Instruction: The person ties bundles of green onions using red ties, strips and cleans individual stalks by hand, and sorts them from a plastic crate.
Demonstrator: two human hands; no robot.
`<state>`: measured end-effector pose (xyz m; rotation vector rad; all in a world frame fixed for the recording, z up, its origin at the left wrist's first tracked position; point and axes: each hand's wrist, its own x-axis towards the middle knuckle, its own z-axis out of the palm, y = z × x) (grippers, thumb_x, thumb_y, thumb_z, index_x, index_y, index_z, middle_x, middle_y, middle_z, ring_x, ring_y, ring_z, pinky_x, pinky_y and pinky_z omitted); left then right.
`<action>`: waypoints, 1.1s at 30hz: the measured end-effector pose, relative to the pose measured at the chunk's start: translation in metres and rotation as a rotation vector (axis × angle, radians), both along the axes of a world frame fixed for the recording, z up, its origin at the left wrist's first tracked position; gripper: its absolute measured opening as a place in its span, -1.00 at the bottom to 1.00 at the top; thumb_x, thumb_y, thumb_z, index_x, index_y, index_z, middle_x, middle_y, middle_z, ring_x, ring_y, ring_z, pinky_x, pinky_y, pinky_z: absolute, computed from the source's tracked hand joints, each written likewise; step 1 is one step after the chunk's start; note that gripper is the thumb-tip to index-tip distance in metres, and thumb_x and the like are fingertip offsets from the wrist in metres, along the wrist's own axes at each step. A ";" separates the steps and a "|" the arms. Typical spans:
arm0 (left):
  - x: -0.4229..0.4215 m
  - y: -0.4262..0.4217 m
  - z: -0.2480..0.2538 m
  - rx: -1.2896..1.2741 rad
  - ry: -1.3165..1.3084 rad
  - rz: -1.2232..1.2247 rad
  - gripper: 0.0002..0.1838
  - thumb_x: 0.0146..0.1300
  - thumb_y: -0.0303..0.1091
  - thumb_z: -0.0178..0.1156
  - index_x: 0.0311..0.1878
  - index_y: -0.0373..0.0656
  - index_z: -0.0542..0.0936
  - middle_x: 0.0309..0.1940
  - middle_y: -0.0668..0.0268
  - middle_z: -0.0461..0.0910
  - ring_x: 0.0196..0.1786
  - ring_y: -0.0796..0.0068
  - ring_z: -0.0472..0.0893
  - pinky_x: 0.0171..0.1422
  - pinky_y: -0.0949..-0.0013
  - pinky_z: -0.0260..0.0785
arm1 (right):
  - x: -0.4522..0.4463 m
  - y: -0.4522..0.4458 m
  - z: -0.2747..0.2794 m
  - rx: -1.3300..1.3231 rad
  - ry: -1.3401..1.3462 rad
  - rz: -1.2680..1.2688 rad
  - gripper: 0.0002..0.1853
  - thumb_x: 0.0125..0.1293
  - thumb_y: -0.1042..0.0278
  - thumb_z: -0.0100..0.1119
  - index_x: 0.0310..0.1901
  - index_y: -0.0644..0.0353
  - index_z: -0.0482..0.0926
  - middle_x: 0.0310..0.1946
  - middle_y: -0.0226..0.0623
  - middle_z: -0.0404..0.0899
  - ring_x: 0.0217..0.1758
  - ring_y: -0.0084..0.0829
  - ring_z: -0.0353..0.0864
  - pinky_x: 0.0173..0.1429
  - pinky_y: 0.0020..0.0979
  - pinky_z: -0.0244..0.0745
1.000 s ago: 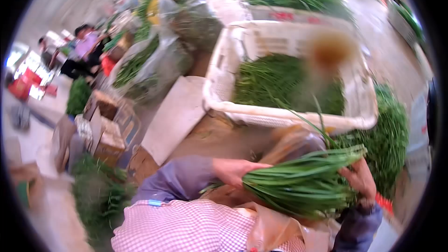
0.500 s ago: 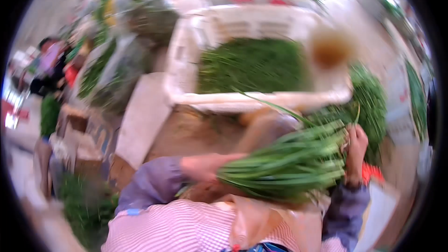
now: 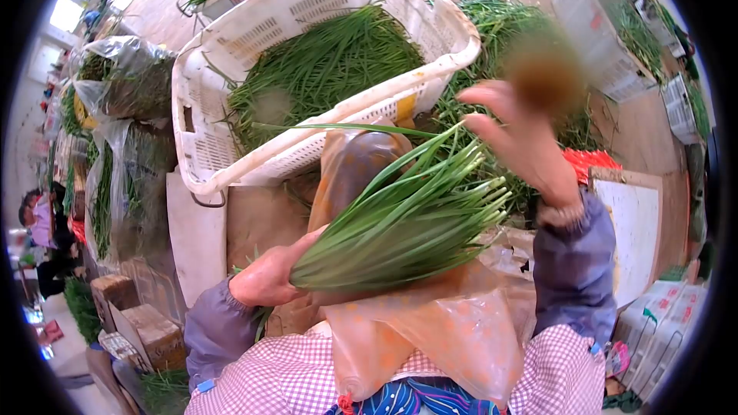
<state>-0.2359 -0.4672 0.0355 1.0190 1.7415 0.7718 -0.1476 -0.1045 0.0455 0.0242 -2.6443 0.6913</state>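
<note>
My left hand (image 3: 270, 270) is wrapped round the leafy end of a bunch of green chives (image 3: 407, 223), which lies slantwise above my lap. The pale cut ends point up and right. My right hand (image 3: 526, 138) is raised just above those ends, thumb and fingers apart. One long blade (image 3: 361, 129) sticks out of the bunch to the left, its other end near my right thumb. A brown blurred spot on the lens covers part of my right fingers. Beyond the bunch stands a white plastic crate (image 3: 338, 119) with chives (image 3: 330, 61) lying in it.
Loose chives (image 3: 492, 19) are heaped on the floor right of the crate. Red strips (image 3: 588, 163) and a white board (image 3: 626, 223) lie by my right arm. Bagged greens (image 3: 127, 177) and cardboard boxes (image 3: 150, 330) stand at left. More filled crates (image 3: 600, 31) are farther right.
My right hand has come off the cut ends and opened, moving up and left. My left hand keeps the bunch. The view has turned, so the crate appears tilted and farther left.
</note>
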 end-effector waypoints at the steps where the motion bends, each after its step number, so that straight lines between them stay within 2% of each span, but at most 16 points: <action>1: 0.000 0.002 0.003 -0.018 0.024 -0.002 -0.15 0.10 -0.48 0.19 0.45 -0.20 0.01 0.03 -0.05 0.54 0.07 0.06 0.58 0.10 0.26 0.41 | -0.013 -0.003 -0.001 0.070 -0.130 0.077 -0.70 0.27 0.10 0.13 -0.16 0.15 0.63 -0.21 -0.24 0.61 -0.09 -0.25 0.55 0.20 -0.16 0.12; 2: 0.000 0.004 0.005 -0.034 0.046 -0.005 -0.14 0.09 -0.50 0.19 0.46 -0.20 0.01 0.01 -0.07 0.54 0.06 0.01 0.57 0.09 0.25 0.41 | -0.025 -0.007 0.004 -0.025 -0.392 0.162 -0.67 0.26 0.06 0.13 -0.17 0.16 0.63 -0.24 -0.26 0.62 -0.09 -0.26 0.54 0.22 -0.17 0.06; 6: 0.001 -0.003 -0.004 0.003 0.086 -0.003 -0.12 0.06 -0.52 0.21 0.46 -0.18 0.01 0.01 -0.07 0.54 0.06 -0.01 0.57 0.09 0.25 0.41 | -0.052 -0.011 -0.030 -0.324 -0.625 0.405 -0.75 0.30 0.18 0.15 -0.21 0.21 0.61 -0.45 -0.26 0.59 -0.37 -0.44 0.60 -0.18 -0.33 0.44; 8: 0.002 -0.005 -0.004 -0.010 0.042 0.031 -0.11 0.05 -0.53 0.22 0.46 -0.16 0.02 0.01 -0.07 0.55 0.06 -0.02 0.57 0.08 0.24 0.41 | -0.049 -0.009 -0.042 -0.641 -0.290 0.341 -0.78 0.36 0.26 0.11 -0.31 0.24 0.59 -0.54 -0.36 0.54 -0.52 -0.55 0.55 -0.44 -0.49 0.44; 9: 0.003 -0.006 -0.005 -0.009 0.025 0.032 -0.11 0.05 -0.53 0.22 0.46 -0.16 0.02 0.01 -0.07 0.55 0.06 -0.02 0.57 0.08 0.24 0.41 | -0.045 -0.007 -0.032 -0.964 -0.229 0.293 -0.77 0.41 0.29 0.04 -0.36 0.23 0.54 -0.59 -0.46 0.49 -0.52 -0.59 0.53 -0.41 -0.55 0.45; 11: 0.001 -0.007 -0.006 0.022 0.026 0.045 -0.12 0.06 -0.54 0.21 0.46 -0.14 0.03 0.00 -0.07 0.55 0.05 -0.05 0.56 0.09 0.24 0.42 | -0.035 0.021 -0.030 -1.015 -0.102 -0.056 -0.78 0.44 0.29 0.00 -0.32 0.22 0.52 -0.59 -0.46 0.47 -0.54 -0.64 0.51 -0.45 -0.60 0.43; 13: 0.001 -0.006 -0.007 0.023 0.027 0.046 -0.11 0.04 -0.56 0.21 0.46 -0.13 0.02 0.00 -0.07 0.55 0.04 -0.07 0.56 0.09 0.23 0.42 | -0.020 0.081 -0.042 -1.170 -0.163 -0.054 -0.81 0.39 0.27 0.06 -0.21 0.23 0.53 -0.51 -0.37 0.54 -0.51 -0.49 0.56 -0.42 -0.49 0.45; 15: 0.002 -0.007 -0.007 -0.001 0.061 0.042 -0.07 0.00 -0.59 0.22 0.46 -0.13 0.02 0.00 -0.07 0.55 0.04 -0.08 0.56 0.09 0.24 0.42 | 0.008 0.081 -0.040 0.596 -0.034 -0.454 -0.76 0.30 0.26 0.14 -0.11 0.22 0.54 -0.41 -0.29 0.59 -0.35 -0.34 0.58 -0.19 -0.30 0.46; 16: 0.003 -0.006 -0.005 -0.002 0.059 0.048 -0.07 0.00 -0.59 0.22 0.46 -0.13 0.02 0.00 -0.07 0.55 0.04 -0.08 0.56 0.09 0.24 0.42 | 0.013 0.081 -0.045 0.661 -0.032 -0.527 -0.70 0.24 0.18 0.18 -0.10 0.19 0.58 -0.36 -0.24 0.60 -0.14 -0.26 0.56 0.08 -0.10 0.31; 17: 0.004 -0.005 -0.003 -0.011 0.061 0.054 -0.06 -0.02 -0.59 0.22 0.46 -0.13 0.01 -0.01 -0.07 0.55 0.04 -0.08 0.55 0.09 0.23 0.42 | 0.019 0.077 -0.045 0.660 -0.037 -0.521 -0.70 0.24 0.18 0.18 -0.10 0.19 0.58 -0.36 -0.24 0.60 -0.14 -0.26 0.56 0.08 -0.10 0.31; 19: 0.008 -0.001 -0.001 -0.028 0.054 0.057 -0.04 -0.04 -0.60 0.23 0.46 -0.12 0.01 -0.02 -0.07 0.56 0.04 -0.08 0.55 0.08 0.22 0.42 | 0.022 0.026 -0.011 0.214 0.038 -0.357 -0.70 0.27 0.08 0.14 -0.27 0.18 0.63 -0.38 -0.24 0.60 -0.11 -0.30 0.53 0.17 -0.02 0.18; 22: 0.009 0.003 0.004 -0.008 0.111 0.041 -0.02 -0.05 -0.60 0.24 0.47 -0.11 -0.01 -0.05 -0.07 0.57 0.02 -0.08 0.56 0.05 0.19 0.43 | 0.020 -0.018 -0.019 0.143 -0.291 -0.260 -0.56 0.31 -0.07 0.03 -0.49 0.11 0.65 -0.46 -0.26 0.56 -0.21 -0.24 0.52 0.15 0.00 0.14; 26: 0.011 0.003 0.007 -0.012 0.161 0.018 -0.03 -0.04 -0.59 0.23 0.47 -0.12 -0.02 -0.05 -0.06 0.57 0.00 -0.08 0.57 0.04 0.18 0.43 | 0.005 -0.026 -0.058 -0.282 -0.342 -0.174 -0.63 0.28 0.05 0.08 -0.40 0.21 0.67 -0.57 -0.20 0.58 -0.41 -0.24 0.56 -0.04 -0.13 0.33; 28: 0.012 0.002 0.010 -0.063 0.150 0.035 -0.05 -0.02 -0.58 0.22 0.47 -0.14 -0.01 -0.05 -0.07 0.57 -0.01 -0.09 0.57 0.04 0.19 0.43 | 0.004 -0.030 -0.071 -0.699 -0.309 -0.238 -0.73 0.22 0.20 0.15 -0.37 0.24 0.67 -0.55 -0.14 0.61 -0.52 -0.24 0.56 -0.32 -0.25 0.39; 29: 0.011 0.001 0.009 -0.065 0.148 0.029 -0.05 -0.02 -0.58 0.22 0.47 -0.14 -0.01 -0.05 -0.07 0.57 -0.01 -0.09 0.57 0.04 0.19 0.43 | 0.004 -0.028 -0.074 -0.600 -0.199 -0.257 -0.80 0.21 0.30 0.14 -0.42 0.22 0.64 -0.56 -0.14 0.58 -0.55 -0.24 0.56 -0.46 -0.31 0.38; 33: 0.009 -0.002 0.001 -0.031 0.108 0.032 -0.05 -0.01 -0.57 0.24 0.47 -0.16 -0.02 0.01 -0.04 0.56 0.06 -0.02 0.57 0.11 0.25 0.41 | 0.023 0.027 -0.070 0.341 0.073 -0.525 -0.78 0.27 0.30 0.07 -0.49 0.17 0.53 -0.54 -0.21 0.53 -0.49 -0.25 0.59 -0.28 -0.26 0.46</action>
